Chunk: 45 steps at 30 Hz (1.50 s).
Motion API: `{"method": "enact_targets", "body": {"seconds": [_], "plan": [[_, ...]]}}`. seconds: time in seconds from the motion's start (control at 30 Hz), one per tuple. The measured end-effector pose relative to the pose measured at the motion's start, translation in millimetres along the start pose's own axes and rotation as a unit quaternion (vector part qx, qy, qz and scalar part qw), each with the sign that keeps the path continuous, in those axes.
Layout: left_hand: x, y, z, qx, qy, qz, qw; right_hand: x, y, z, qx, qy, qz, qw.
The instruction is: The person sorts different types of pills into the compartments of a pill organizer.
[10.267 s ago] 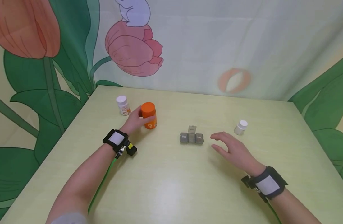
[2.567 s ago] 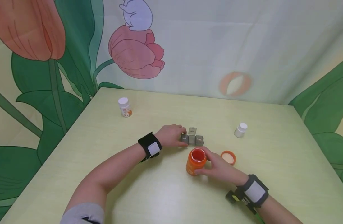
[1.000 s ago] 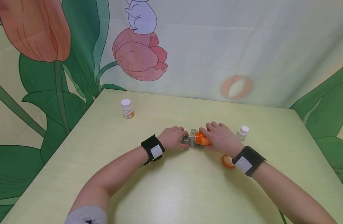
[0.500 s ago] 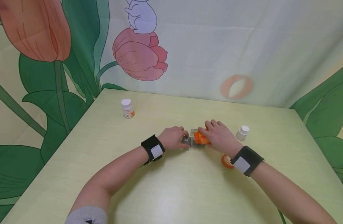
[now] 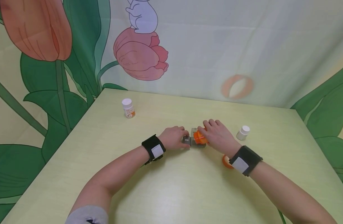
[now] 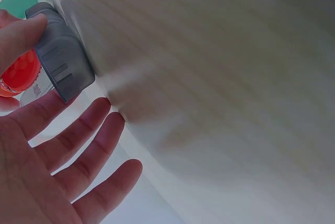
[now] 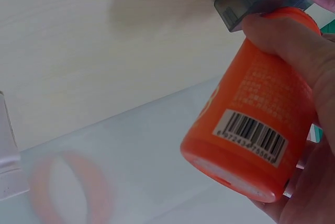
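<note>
Orange bottle [image 5: 199, 137] tipped on its side over grey pill organiser [image 5: 188, 140] at middle of tabletop [image 5: 171, 186], mouth toward the compartments. Gripped in right hand [image 5: 219, 137], fingers and thumb curled round its body. Left hand [image 5: 173, 137] steadying the organiser's left end, thumb on its top, other fingers relaxed and spread. Orange cap [image 5: 226, 161] lying by right wrist. White bottles [image 5: 128, 108] [image 5: 242, 132] standing well apart at either side.

Soft, even light fills the head view, with a pale sheen on the table [image 5: 171, 186] toward 6 o'clock and faint shadows under the forearms. Both wrist views are close, washed out and blurred, worst toward 3 o'clock in the left one.
</note>
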<state>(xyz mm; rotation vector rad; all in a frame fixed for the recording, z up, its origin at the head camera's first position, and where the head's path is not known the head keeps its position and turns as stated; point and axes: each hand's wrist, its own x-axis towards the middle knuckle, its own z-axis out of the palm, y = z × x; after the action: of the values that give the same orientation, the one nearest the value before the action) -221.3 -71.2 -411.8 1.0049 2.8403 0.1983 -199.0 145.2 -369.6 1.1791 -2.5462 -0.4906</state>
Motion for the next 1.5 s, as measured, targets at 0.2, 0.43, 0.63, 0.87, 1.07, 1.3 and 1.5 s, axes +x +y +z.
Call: {"method": "enact_targets", "body": {"seconds": [0.2, 0.43, 0.63, 0.87, 1.07, 1.3, 1.5], "plan": [[0.1, -0.8, 1.0, -0.002, 0.006, 0.006, 1.0, 1.0, -0.5, -0.5, -0.008, -0.007, 0.001, 1.0], [0.1, -0.6, 0.8, -0.001, 0.006, 0.005, 1.0, 0.6, -0.3, 0.6, 0.0, 0.012, -0.003, 1.0], [-0.3, -0.5, 0.8, -0.004, 0.009, 0.006, 0.9999, 1.7, -0.8, 1.6, 0.001, 0.025, -0.009, 1.0], [0.1, -1.3, 2.2, -0.002, 0.012, 0.008, 0.9999, 2.5, -1.9, 1.0, -0.011, 0.027, -0.014, 0.999], [0.1, -0.8, 1.8, 0.002, 0.015, 0.009, 0.9998, 2.2, -1.6, 1.8, -0.016, 0.039, -0.017, 0.999], [-0.4, 0.0, 1.2, 0.004, 0.017, 0.009, 0.9998, 2.3, -2.5, 0.7, -0.018, 0.036, -0.015, 0.999], [-0.5, -0.3, 2.3, 0.006, 0.015, 0.009, 0.9998, 2.3, -2.5, 1.9, -0.011, 0.026, -0.01, 1.0]]}}
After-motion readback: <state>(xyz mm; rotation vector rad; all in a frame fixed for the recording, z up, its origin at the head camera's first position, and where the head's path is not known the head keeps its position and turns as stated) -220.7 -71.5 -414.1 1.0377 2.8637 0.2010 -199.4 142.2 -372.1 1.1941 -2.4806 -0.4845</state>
